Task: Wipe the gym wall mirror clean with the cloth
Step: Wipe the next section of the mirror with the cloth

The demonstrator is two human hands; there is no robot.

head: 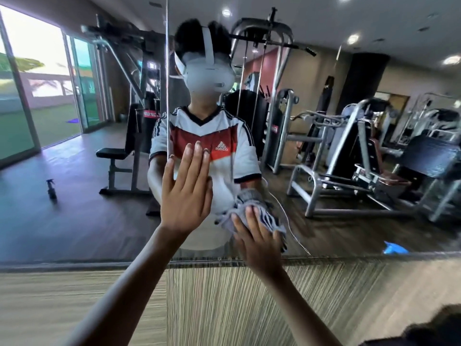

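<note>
- The mirror (74,216) fills the far wall, upright. Its lower edge runs left to right just below the hands, and a vertical seam (166,83) splits it into two panes.
- The left hand (185,193) lies flat on the glass just right of the seam. Its fingers are straight and close together, pointing up with a slight lean to the right, and it holds nothing.
- The right hand (257,236) sits lower and to the right, near the mirror's bottom edge. Its fingers are spread and nearly straight, pressing the cloth (268,219) against the glass rather than curling round it.
- The cloth is a bunched grey-white rag with dark stripes. It lies under and beyond the right fingers, touching the mirror; its long axis runs roughly left to right, dipping toward the right. Its reflection meets it just above, so the exact upper edge is hard to tell.
- The two hands are near each other but apart.
- Below the mirror, a wood-grain panel (224,300) covers the wall.
- In the reflection, a spray bottle (51,188) stands upright on the dark floor at the left.
- A bench (112,153) and weight machines (331,151) stand behind the reflected person.
- Glass doors (37,83) are at the far left, and a blue object (395,248) lies on the floor at the right.
</note>
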